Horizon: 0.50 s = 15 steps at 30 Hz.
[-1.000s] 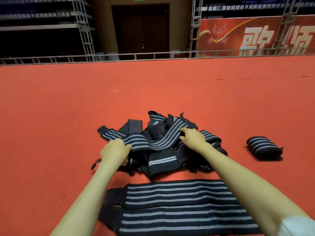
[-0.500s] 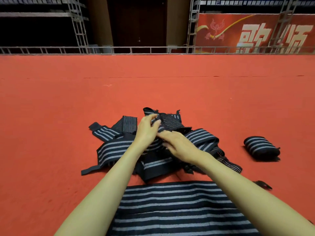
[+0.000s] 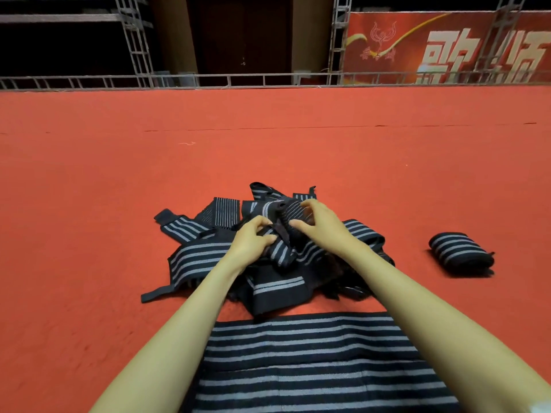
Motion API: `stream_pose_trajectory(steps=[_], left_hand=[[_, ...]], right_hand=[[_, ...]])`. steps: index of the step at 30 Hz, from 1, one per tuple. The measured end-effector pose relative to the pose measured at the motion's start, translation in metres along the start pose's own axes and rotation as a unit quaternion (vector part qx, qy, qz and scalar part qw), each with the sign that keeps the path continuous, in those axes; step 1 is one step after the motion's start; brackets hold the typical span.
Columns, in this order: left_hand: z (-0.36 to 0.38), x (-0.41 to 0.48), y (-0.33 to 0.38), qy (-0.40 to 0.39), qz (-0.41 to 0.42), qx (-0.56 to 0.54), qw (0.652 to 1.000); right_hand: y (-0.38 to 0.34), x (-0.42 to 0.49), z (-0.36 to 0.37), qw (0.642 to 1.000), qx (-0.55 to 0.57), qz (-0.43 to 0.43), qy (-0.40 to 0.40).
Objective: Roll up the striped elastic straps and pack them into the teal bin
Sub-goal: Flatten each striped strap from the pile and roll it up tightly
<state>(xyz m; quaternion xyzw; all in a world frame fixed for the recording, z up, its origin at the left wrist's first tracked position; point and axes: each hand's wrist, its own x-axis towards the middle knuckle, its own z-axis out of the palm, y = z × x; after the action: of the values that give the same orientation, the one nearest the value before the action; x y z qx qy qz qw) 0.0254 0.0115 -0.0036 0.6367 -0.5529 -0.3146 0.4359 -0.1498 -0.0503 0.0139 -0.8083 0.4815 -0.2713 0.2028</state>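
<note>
Right hand has gone forward over the heap since half a second ago, and left hand has pulled back a touch. They're no longer crossed, now side by side.

Nearest: one wide flat strap spread on the red carpet between the forearms, unrolled. Beyond it the strap pile, tangled.

Both hands sit on top of it, fingers curled round the same top strap. Left pinches the striped run, right claws over the bunched end.

Right of the pile, well apart: one rolled strap, done. Teal bin not in frame. Far edge: truss rail, red banner.

Risks, my read:
- Top strap looks threaded through others, so a lift drags the heap.
- A roll started slack springs open.
- End tabs may snag neighbours.
</note>
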Motion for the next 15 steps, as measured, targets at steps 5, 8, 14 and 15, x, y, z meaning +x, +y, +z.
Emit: stream_pose_trajectory(steps=[5,8,14,15], left_hand=[[-0.003,-0.006,-0.006,-0.027,0.040,0.011,0.999],[-0.011,-0.009,-0.007,-0.003,0.011,-0.034,0.999],[-0.015,-0.014,-0.009,-0.005,0.021,-0.048,0.999],[-0.014,-0.015,-0.009,-0.001,0.024,-0.043,0.999]], right_hand=[[-0.014,0.015,0.022,0.998,0.013,0.035,-0.057],[-0.014,0.019,0.015,0.999,-0.045,0.031,0.005],[-0.030,0.013,-0.007,0.988,-0.014,-0.103,-0.114],[-0.033,0.014,-0.007,0.983,-0.040,-0.115,-0.134]])
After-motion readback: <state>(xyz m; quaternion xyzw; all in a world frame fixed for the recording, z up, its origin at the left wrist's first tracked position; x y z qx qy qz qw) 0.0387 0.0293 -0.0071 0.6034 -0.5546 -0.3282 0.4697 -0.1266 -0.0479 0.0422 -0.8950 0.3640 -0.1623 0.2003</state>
